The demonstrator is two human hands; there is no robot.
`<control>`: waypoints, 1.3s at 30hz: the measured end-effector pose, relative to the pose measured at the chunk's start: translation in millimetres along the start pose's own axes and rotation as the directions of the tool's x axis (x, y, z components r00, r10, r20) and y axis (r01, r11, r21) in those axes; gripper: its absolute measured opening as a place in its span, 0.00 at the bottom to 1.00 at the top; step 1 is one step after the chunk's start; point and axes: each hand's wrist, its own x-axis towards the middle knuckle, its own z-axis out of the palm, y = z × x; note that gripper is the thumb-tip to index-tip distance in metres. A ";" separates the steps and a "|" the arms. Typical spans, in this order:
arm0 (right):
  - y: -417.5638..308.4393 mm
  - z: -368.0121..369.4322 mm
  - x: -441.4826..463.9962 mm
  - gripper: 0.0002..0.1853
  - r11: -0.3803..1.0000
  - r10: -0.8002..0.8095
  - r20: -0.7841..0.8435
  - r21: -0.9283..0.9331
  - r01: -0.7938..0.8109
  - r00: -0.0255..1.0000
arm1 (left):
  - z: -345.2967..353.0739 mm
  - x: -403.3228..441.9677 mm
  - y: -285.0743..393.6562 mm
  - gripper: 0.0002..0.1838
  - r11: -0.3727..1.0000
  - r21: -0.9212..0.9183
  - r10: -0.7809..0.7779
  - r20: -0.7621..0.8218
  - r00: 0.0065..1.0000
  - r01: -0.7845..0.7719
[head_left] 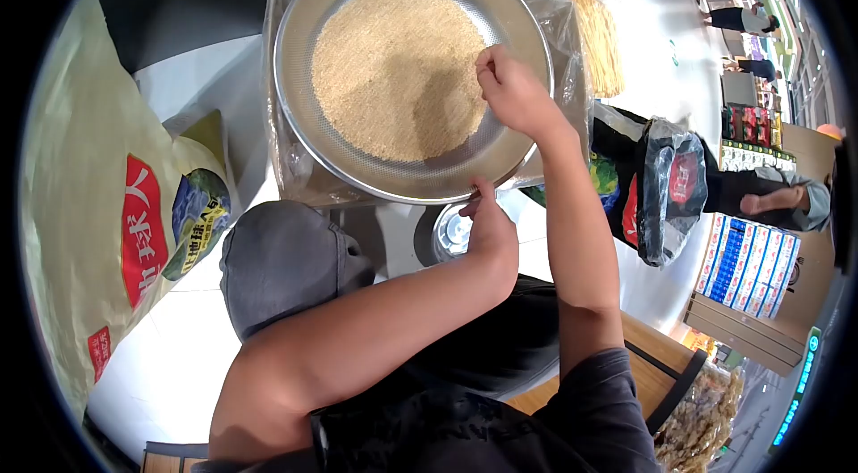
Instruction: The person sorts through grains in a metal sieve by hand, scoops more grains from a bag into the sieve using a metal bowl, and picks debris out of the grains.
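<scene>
A wide round metal sieve (527, 35) holds a bed of pale tan grain (384, 71) and rests on a plastic-lined box (277, 142). Above the right side of the grain is my right hand (517, 96), its fingers closed in a pinch. Whatever it pinches is too small to make out. My left hand (490, 221) is at the sieve's near rim, fingers closed against the edge and partly hidden. Just below that rim, beside my left hand, stands a clear plastic container (452, 234).
A large pale green printed sack (98, 196) fills the left side. Grey rounded cloth (277, 263) lies near my left arm. Right of the box are bundled yellow strands (597, 40) and a black plastic bag (666, 192). Stacked cartons (746, 266) and people (746, 19) appear farther right.
</scene>
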 end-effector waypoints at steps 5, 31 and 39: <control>-27.9 -8.3 -4.6 0.11 0.976 0.135 -0.030 -0.171 -0.138 0.990 | 14.7 25.5 13.2 0.20 1.000 0.014 -0.011 -0.028 1.000 0.012; -12.3 -18.3 -35.8 0.08 0.982 0.180 -0.213 0.103 -0.161 0.960 | 9.9 26.9 10.2 0.18 0.995 0.051 -0.082 -0.010 0.997 0.083; -8.0 -31.6 -42.9 0.09 0.918 0.197 -0.072 0.363 -0.158 0.978 | 9.3 19.9 4.8 0.20 0.996 -0.003 -0.086 0.003 0.996 0.086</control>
